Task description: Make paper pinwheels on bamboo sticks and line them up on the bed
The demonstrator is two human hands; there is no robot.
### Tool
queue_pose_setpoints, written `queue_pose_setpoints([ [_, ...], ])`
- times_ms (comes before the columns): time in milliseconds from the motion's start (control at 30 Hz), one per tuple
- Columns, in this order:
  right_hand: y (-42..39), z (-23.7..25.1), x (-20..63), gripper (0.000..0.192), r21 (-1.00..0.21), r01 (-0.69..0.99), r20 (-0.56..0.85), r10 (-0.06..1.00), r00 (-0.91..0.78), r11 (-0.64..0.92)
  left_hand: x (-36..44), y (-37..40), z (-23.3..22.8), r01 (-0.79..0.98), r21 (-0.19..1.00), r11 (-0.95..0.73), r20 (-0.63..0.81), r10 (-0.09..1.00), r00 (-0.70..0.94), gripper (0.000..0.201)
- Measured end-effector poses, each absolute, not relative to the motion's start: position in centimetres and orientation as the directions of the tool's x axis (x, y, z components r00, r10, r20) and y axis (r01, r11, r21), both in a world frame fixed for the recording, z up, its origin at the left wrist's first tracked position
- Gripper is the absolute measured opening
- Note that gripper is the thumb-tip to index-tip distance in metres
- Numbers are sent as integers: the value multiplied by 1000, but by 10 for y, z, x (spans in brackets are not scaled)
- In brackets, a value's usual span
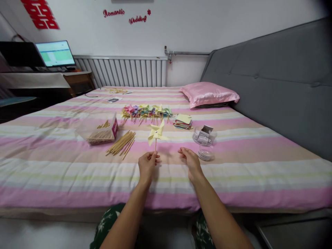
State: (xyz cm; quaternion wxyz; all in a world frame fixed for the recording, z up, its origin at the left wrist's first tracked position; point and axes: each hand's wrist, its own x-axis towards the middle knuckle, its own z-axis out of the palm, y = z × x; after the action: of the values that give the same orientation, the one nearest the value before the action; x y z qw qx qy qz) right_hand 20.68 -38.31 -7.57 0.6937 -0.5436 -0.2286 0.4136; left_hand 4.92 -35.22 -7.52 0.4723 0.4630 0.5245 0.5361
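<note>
Pinwheel [156, 133] assembly looking finished, pale yellow, standing upright above a striped bed [52, 173]. Left hand [147, 164] pinching the stick between thumb and fingertips, fingers curled closed. Right hand [188, 158] hovering just beside, loosely half-curled, holding nothing visible. Next likely calling for laying it with the coloured pinwheels [146, 111] farther back, keeping the blades uncrushed. Loose sticks [121, 142] lying left, clear jar [204, 140] right.

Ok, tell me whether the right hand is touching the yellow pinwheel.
Apart. The head view shows bedsheet between the right hand and the yellow pinwheel, whose stick the left hand pinches.
</note>
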Motion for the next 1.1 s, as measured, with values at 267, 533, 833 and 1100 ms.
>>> queue_pose_setpoints([
  [267, -383, -84, 203, 29, -961, -276, -135, 852, 506, 11, 43, -354, -68, -42, 999, -8, 2, 989, -146, 32],
  [533, -363, -91, 200, 25, -991, -132, -64, 872, 485, 1, 31, -347, -67, -26, 1000, -7, 3, 985, -173, 34],
  [833, -263, -80, 180, 25, -998, -58, -1, 912, 410, 24, -1, -319, -69, 88, 996, 5, 15, 975, -220, 31],
  [1100, -217, -115, 168, 21, -1000, -15, 0, 911, 412, 6, -2, -262, -39, 236, 971, -38, 85, 978, -189, 33],
])
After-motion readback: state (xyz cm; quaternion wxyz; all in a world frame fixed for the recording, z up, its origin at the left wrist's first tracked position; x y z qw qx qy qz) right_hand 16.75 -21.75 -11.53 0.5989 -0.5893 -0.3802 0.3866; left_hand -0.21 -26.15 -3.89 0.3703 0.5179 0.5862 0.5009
